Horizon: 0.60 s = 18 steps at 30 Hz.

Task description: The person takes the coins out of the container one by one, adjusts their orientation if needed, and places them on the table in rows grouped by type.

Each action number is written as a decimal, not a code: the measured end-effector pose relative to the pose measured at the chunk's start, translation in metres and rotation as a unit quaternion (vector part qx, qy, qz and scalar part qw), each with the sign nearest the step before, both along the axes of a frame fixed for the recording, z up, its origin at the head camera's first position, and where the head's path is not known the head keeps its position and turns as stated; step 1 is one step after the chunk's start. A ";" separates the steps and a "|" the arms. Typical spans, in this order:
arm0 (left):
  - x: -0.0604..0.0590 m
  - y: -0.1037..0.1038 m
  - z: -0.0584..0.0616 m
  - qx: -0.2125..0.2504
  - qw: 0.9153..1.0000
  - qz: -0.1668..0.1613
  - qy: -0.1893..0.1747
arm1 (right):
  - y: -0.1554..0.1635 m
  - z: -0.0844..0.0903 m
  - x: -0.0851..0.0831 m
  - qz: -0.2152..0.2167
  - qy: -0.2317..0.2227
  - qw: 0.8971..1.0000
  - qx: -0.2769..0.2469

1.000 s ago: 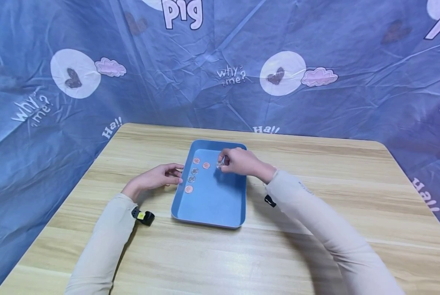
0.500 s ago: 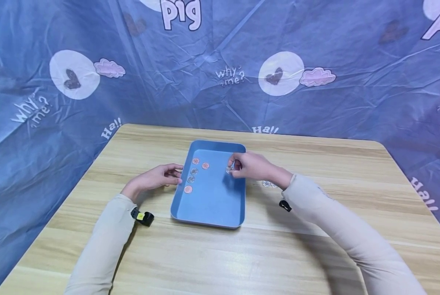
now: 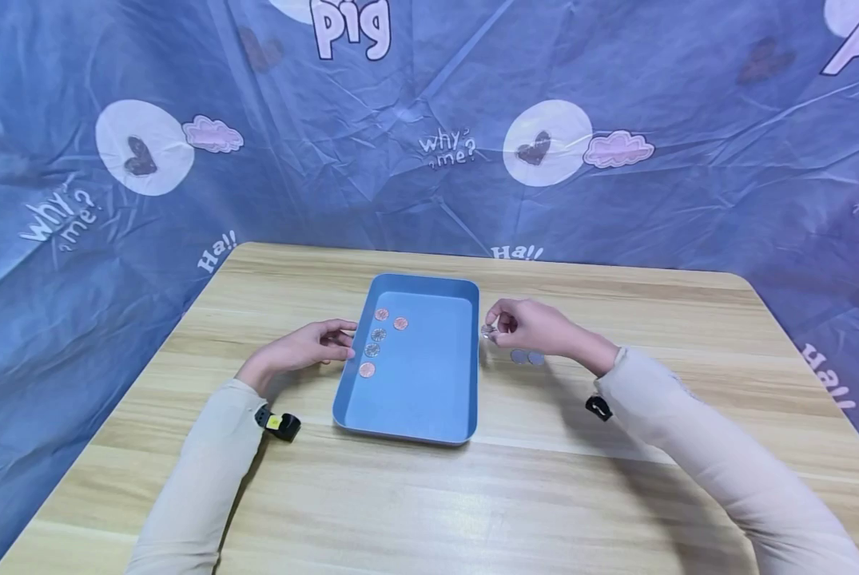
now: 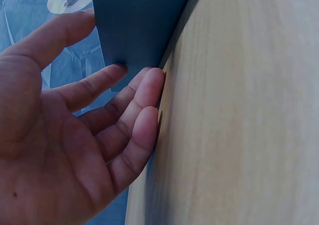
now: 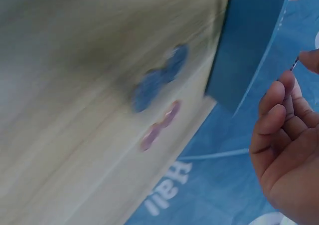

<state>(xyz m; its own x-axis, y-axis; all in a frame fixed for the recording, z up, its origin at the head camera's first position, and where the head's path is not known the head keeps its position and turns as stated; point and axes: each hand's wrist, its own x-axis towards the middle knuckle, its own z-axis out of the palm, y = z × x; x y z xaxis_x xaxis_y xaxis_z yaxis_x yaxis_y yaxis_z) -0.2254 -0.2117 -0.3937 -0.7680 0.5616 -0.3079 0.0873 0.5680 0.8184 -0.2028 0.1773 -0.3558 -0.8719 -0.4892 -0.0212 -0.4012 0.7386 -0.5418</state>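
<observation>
My left hand (image 3: 307, 343) rests at the left side of a blue tray (image 3: 422, 407), fingers loosely bent. In the left wrist view, its fingertips (image 4: 150, 85) lie against the outer wall. Just outside the tray's right rim, my right hand (image 3: 533, 326) pinches a silver coin (image 3: 488, 330) between thumb and finger. The coin shows as a thin edge (image 5: 294, 64) in the right wrist view. Along the tray's left side lie copper coins (image 3: 367, 370) and silver coins (image 3: 379, 335).
On the table (image 3: 616, 319) right of the tray lie two silver coins (image 3: 518, 357). Two copper coins (image 5: 160, 125) beside them show in the right wrist view; my right hand hides them from the head view. A blue printed cloth (image 3: 328, 160) hangs behind the table.
My right hand has moved right, from over the tray to just beyond its right rim, still pinching the silver coin. Two silver coins on the table have come into view. My left hand stays put.
</observation>
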 end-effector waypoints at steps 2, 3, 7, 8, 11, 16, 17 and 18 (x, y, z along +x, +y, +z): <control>0.000 0.000 0.000 -0.001 1.000 -0.001 0.002 | 0.010 -0.004 0.000 -0.007 -0.001 1.000 -0.006; 0.000 0.000 -0.001 -0.001 1.000 -0.003 0.003 | 0.015 -0.005 0.000 -0.012 -0.002 1.000 -0.007; -0.001 -0.001 -0.002 0.000 1.000 -0.005 0.004 | 0.031 -0.011 0.002 -0.026 -0.003 1.000 -0.006; -0.001 -0.001 -0.002 0.001 1.000 -0.004 0.003 | 0.034 -0.013 0.003 -0.031 -0.004 0.999 -0.005; -0.001 -0.001 -0.001 0.001 1.000 -0.001 0.000 | 0.043 -0.017 0.006 -0.039 -0.003 0.999 -0.002; -0.001 0.000 -0.001 -0.004 1.000 -0.001 -0.001 | 0.056 -0.023 0.011 -0.053 -0.005 0.999 0.007; -0.001 0.000 -0.001 -0.005 1.000 -0.001 -0.001 | 0.058 -0.024 0.011 -0.056 -0.006 0.998 0.011; -0.001 0.000 0.000 -0.005 1.000 0.000 -0.001 | 0.060 -0.025 0.012 -0.058 -0.008 0.998 0.014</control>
<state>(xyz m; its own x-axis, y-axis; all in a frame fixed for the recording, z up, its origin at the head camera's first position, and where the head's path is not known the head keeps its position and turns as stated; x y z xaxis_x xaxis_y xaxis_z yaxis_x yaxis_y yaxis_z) -0.2264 -0.2116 -0.3941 -0.7667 0.5594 -0.3150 0.0857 0.5754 0.8134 -0.1905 0.2370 -0.3810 -0.9221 -0.3840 -0.0475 -0.3037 0.7943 -0.5262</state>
